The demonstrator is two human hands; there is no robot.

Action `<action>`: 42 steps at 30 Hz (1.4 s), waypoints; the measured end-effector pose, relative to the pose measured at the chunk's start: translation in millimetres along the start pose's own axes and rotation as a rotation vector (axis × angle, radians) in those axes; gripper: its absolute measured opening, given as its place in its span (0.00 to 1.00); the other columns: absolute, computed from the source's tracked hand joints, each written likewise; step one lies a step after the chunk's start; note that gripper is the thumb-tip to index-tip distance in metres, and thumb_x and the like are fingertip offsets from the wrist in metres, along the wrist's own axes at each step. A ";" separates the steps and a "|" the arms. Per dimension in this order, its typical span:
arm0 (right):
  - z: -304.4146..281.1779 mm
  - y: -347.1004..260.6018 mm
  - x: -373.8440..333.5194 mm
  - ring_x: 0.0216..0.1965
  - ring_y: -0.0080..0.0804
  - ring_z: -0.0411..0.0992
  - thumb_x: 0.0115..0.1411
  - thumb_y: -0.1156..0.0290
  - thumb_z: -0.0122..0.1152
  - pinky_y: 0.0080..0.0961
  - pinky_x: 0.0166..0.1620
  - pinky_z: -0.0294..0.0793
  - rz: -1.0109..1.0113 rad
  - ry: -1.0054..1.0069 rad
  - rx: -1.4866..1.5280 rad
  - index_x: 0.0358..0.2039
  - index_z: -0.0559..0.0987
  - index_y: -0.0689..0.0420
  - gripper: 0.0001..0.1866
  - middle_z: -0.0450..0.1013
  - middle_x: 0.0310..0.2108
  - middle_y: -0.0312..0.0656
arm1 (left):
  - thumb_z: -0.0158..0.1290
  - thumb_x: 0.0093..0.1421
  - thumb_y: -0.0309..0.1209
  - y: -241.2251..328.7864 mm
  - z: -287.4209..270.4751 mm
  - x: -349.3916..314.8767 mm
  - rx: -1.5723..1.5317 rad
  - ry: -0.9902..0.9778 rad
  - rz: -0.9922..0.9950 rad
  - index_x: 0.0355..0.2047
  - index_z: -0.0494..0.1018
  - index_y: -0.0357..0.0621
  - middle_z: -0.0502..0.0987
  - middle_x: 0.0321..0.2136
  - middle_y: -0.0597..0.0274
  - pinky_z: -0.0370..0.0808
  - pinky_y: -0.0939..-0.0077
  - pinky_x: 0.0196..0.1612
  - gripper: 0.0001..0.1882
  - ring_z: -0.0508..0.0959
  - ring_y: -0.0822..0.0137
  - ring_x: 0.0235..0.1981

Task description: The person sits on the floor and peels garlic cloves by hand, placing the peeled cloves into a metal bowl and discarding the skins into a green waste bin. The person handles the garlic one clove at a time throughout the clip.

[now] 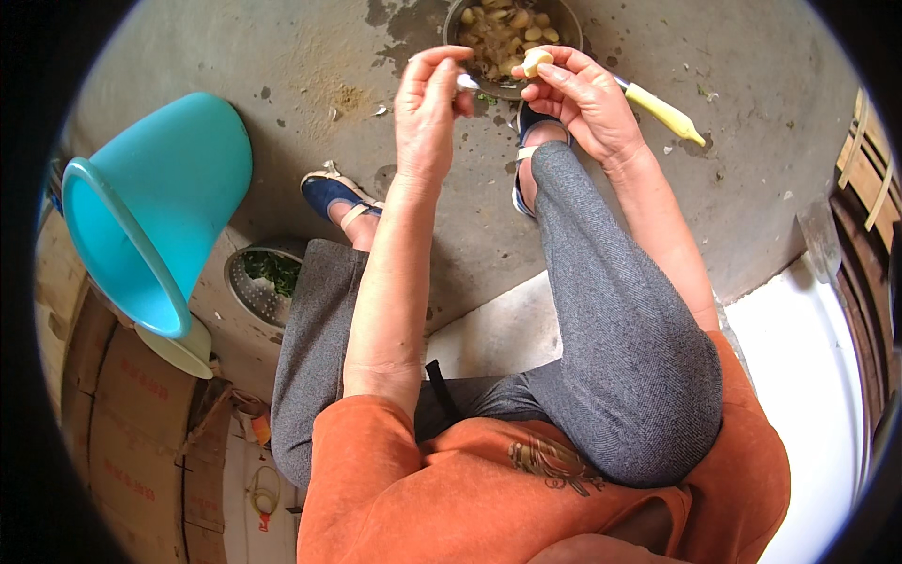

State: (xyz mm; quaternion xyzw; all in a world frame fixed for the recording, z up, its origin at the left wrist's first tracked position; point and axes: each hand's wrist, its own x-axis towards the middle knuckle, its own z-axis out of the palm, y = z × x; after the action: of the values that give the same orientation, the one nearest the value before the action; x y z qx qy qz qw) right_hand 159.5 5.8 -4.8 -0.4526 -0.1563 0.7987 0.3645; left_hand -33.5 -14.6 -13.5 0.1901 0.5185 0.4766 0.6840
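Just in front of a round metal basin (450,28), both of my hands are raised. My right hand (587,105) pinches a small pale yellow peeled piece, perhaps a garlic clove (536,63), between thumb and fingers. My left hand (425,117) is closed with its fingers curled. A small white bit (467,83) shows at its fingertips; what it is I cannot make out. Several pale yellow pieces and brownish skins (507,39) fill the basin. Beside my right hand is a tool with a yellow handle (665,115), its far end partly hidden by that hand.
A turquoise bucket (193,169) lies tipped at the left, by a pale green container (183,350). A colander (246,287) with green leaves sits next to my leg. My shoes (336,195) stand before the basin. Cardboard (136,404) is at lower left; white board (799,348) at right.
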 end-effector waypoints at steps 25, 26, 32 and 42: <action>-28.2 20.9 103.4 0.31 0.46 0.75 0.56 0.71 0.47 0.38 0.34 0.75 -0.393 0.195 -2.028 0.37 0.74 0.56 0.10 0.69 0.39 0.50 | 0.46 0.63 0.26 -15.7 -3.3 -0.7 -0.227 0.118 -0.032 0.40 0.70 0.42 0.75 0.28 0.65 0.70 0.86 0.28 0.06 0.71 0.79 0.24; -37.4 21.9 104.6 0.31 0.44 0.75 0.56 0.72 0.48 0.36 0.34 0.75 -0.431 0.208 -2.032 0.37 0.74 0.56 0.10 0.69 0.39 0.50 | 0.46 0.63 0.26 -15.3 -0.3 0.7 -0.220 0.102 -0.037 0.41 0.70 0.42 0.75 0.28 0.65 0.71 0.86 0.28 0.06 0.71 0.79 0.24; -7.6 7.2 55.2 0.36 0.28 0.76 0.58 0.72 0.57 0.23 0.37 0.77 -0.249 0.143 -0.919 0.44 0.75 0.60 0.13 0.75 0.36 0.40 | 0.51 0.62 0.28 -11.2 7.8 2.3 0.098 0.062 -0.002 0.39 0.73 0.42 0.76 0.30 0.68 0.70 0.87 0.31 0.06 0.73 0.79 0.28; 14.2 7.3 9.1 0.38 0.24 0.75 0.58 0.78 0.58 0.21 0.42 0.78 -0.424 0.075 -0.505 0.45 0.75 0.63 0.13 0.74 0.37 0.38 | 0.55 0.58 0.25 -11.0 33.9 4.1 0.114 -0.022 0.219 0.41 0.73 0.43 0.76 0.32 0.69 0.72 0.87 0.33 0.09 0.74 0.81 0.29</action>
State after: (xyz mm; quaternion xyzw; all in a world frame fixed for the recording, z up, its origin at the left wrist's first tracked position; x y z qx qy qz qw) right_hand 141.4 8.5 -6.9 -0.5152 -0.4266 0.6236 0.4045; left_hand 1.8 -8.3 -10.8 0.2894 0.5134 0.5159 0.6217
